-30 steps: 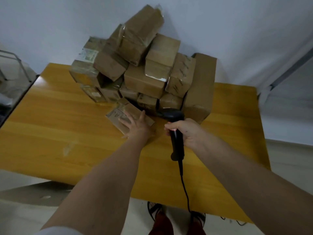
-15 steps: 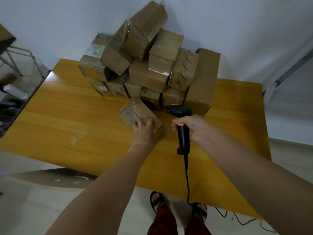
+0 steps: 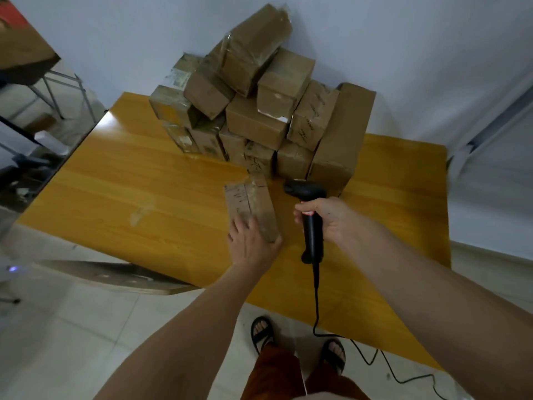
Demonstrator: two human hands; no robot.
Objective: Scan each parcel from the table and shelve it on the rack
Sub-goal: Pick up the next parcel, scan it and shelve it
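A flat cardboard parcel [image 3: 250, 204] wrapped in clear tape lies on the yellow wooden table [image 3: 144, 194], in front of a pile of cardboard parcels [image 3: 259, 111]. My left hand [image 3: 251, 244] grips the parcel's near end, fingers over its top and thumb at its right edge. My right hand [image 3: 326, 219] holds a black corded barcode scanner [image 3: 310, 215] by the handle, just right of the parcel. The scanner's head points left toward the parcel's far end.
The parcel pile leans against the white wall at the table's far side. A metal rack [image 3: 43, 90] with boxes stands at the left. The scanner cable [image 3: 360, 353] trails to the tiled floor beside my sandalled feet [image 3: 262, 332].
My left hand has dragged the flat parcel away from the pile toward the table's near edge and turned it lengthwise. My right hand with the scanner stayed beside it.
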